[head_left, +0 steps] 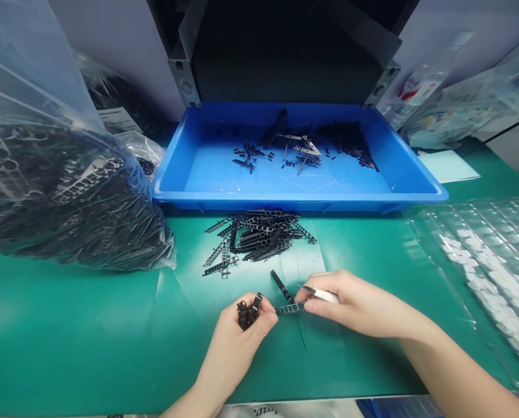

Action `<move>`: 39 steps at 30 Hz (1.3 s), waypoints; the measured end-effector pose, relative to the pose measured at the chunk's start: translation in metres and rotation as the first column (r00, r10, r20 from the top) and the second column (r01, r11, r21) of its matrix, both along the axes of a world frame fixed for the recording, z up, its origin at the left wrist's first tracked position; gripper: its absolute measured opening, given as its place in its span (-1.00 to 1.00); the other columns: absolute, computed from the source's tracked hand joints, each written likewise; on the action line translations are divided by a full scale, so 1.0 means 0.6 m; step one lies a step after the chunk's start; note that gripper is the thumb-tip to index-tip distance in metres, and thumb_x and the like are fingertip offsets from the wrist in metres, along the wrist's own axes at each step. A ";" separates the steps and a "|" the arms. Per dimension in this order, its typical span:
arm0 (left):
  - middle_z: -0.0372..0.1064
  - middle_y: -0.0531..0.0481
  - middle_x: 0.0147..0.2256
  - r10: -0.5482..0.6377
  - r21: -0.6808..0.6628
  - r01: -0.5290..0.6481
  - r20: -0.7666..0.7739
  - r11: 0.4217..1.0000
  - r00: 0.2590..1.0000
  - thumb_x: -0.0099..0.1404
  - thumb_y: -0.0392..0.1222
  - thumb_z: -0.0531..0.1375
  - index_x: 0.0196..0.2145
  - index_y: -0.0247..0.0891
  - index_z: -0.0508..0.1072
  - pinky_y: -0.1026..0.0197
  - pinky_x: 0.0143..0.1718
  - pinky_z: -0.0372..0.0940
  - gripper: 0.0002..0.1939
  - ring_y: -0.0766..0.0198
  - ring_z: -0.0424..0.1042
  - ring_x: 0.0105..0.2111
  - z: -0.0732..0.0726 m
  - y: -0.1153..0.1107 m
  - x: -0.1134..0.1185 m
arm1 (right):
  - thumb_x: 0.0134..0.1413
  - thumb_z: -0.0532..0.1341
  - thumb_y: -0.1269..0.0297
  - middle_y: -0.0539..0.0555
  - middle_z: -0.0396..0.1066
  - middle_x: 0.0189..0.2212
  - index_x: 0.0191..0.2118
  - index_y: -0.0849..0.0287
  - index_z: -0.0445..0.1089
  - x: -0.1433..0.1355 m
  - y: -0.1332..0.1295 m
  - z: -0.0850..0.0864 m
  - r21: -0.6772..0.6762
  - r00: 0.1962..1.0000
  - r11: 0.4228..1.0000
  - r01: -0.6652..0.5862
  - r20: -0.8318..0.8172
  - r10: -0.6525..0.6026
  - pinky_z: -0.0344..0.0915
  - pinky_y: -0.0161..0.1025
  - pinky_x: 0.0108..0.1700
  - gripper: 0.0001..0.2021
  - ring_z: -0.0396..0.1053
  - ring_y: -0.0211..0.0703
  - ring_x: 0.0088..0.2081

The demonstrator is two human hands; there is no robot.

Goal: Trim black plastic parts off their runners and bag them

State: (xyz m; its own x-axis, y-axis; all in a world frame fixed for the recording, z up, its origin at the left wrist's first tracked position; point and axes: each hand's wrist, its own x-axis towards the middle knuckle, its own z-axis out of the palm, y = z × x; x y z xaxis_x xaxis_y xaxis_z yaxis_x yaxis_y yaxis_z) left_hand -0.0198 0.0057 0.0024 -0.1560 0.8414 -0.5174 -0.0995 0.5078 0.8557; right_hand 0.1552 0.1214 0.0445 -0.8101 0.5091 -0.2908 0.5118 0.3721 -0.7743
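Note:
My left hand (247, 334) is closed around a few black plastic strips (249, 312) that stick up between the fingers. Between both hands lies a black ladder-like strip (290, 309), its left end at my left fingertips and its right end at my right fingertips. My right hand (344, 302) is closed on a white-handled tool (324, 295) with a thin dark pointed tip aimed left; whether it is a blade or tweezers I cannot tell. Another dark strip (281, 284) slants on the table just beyond the fingers. Farther back is a loose pile of similar black strips (266, 232).
Behind the pile stands a blue tray (259, 197) with small black parts, under a dark chute (281, 58). A clear bag of black parts (68, 203) leans at left. Clear blister trays holding white pieces (490, 284) lie at right, near a pale paper (449, 165).

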 end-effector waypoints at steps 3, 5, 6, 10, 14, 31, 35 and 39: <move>0.12 0.13 -0.59 -0.055 -0.011 0.055 -0.005 0.998 0.998 0.04 -0.06 0.23 -0.48 -0.27 0.38 0.33 -0.55 -0.02 -0.79 0.37 0.05 -0.58 0.001 0.000 -0.002 | 0.14 0.07 0.25 -0.07 0.28 -0.56 -0.31 0.13 0.42 -0.004 -0.005 -0.008 -0.104 0.999 0.994 -0.019 -0.041 0.015 0.13 -0.39 -0.52 -0.80 0.18 -0.29 -0.54; 0.06 0.16 -0.61 -0.115 -0.041 0.116 0.009 0.992 0.993 0.03 -0.08 0.24 -0.50 -0.27 0.38 0.32 -0.54 -0.04 -0.80 0.37 0.03 -0.58 0.004 0.000 -0.004 | 0.15 0.07 0.23 -0.07 0.28 -0.55 -0.30 0.15 0.42 -0.006 -0.004 -0.012 -0.177 0.998 0.982 -0.062 -0.042 0.055 0.12 -0.38 -0.51 -0.80 0.16 -0.30 -0.54; 0.04 0.17 -0.62 -0.143 -0.051 0.145 0.027 0.988 0.989 0.02 -0.09 0.24 -0.50 -0.27 0.38 0.32 -0.54 -0.04 -0.81 0.37 0.02 -0.57 0.006 0.000 -0.004 | 0.14 0.08 0.23 -0.06 0.28 -0.55 -0.31 0.17 0.42 -0.009 -0.003 -0.014 -0.210 0.996 0.974 -0.088 -0.048 0.080 0.12 -0.39 -0.51 -0.80 0.14 -0.30 -0.54; 0.15 0.13 -0.56 -0.230 0.013 0.232 0.211 0.973 0.950 0.04 -0.09 0.24 -0.47 -0.28 0.36 0.31 -0.48 0.02 -0.79 0.36 0.08 -0.52 0.006 0.000 0.002 | 0.07 0.14 0.32 -0.06 0.34 -0.52 -0.33 0.20 0.39 -0.024 -0.012 -0.021 -0.343 0.994 0.934 -0.098 -0.074 0.077 0.13 -0.40 -0.49 -0.89 0.18 -0.32 -0.52; 0.15 0.17 -0.61 -0.087 0.007 0.089 0.291 0.996 0.953 0.12 -0.07 0.19 -0.40 -0.25 0.32 0.34 -0.57 -0.03 -0.80 0.44 0.01 -0.64 -0.006 -0.006 0.012 | 0.10 0.09 0.30 -0.05 0.37 -0.49 -0.23 0.16 0.31 -0.029 -0.038 -0.034 -0.171 0.982 0.970 0.171 -0.053 -0.182 0.22 -0.35 -0.44 -0.86 0.29 -0.25 -0.48; 0.21 0.15 -0.55 0.061 0.008 -0.061 0.005 0.998 0.998 0.08 -0.20 0.19 -0.42 -0.23 0.34 0.36 -0.47 0.12 -0.90 0.38 0.16 -0.52 0.004 -0.002 0.012 | 0.29 -0.18 0.33 0.12 0.46 -0.39 -0.02 0.37 0.31 -0.029 -0.101 -0.061 0.553 0.997 0.832 0.046 -0.077 -0.004 0.31 -0.26 -0.56 -0.61 0.41 -0.13 -0.44; 0.18 0.16 -0.57 0.066 0.006 -0.066 -0.039 0.998 0.997 0.08 -0.18 0.18 -0.45 -0.23 0.33 0.35 -0.49 0.12 -0.90 0.37 0.14 -0.55 0.002 -0.003 0.013 | 0.29 -0.20 0.35 0.10 0.45 -0.45 -0.04 0.37 0.32 -0.030 -0.109 -0.064 0.588 0.996 0.805 0.081 -0.083 -0.040 0.24 -0.31 -0.64 -0.60 0.39 -0.18 -0.49; 0.18 0.15 -0.57 0.055 0.012 -0.054 -0.083 0.998 0.995 0.09 -0.16 0.17 -0.45 -0.23 0.34 0.34 -0.48 0.12 -0.90 0.36 0.16 -0.54 0.002 -0.006 0.015 | 0.29 -0.20 0.36 0.09 0.42 -0.50 -0.05 0.37 0.32 -0.033 -0.120 -0.067 0.613 0.993 0.781 0.118 -0.090 -0.079 0.20 -0.33 -0.65 -0.60 0.38 -0.20 -0.53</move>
State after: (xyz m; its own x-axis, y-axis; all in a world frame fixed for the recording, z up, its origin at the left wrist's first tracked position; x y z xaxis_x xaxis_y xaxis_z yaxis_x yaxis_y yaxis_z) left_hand -0.0110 0.0021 0.0038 -0.2441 0.8352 -0.4928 -0.0547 0.4955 0.8669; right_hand 0.1353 0.0497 0.0041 -0.7506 0.6419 0.1570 0.5351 0.7298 -0.4255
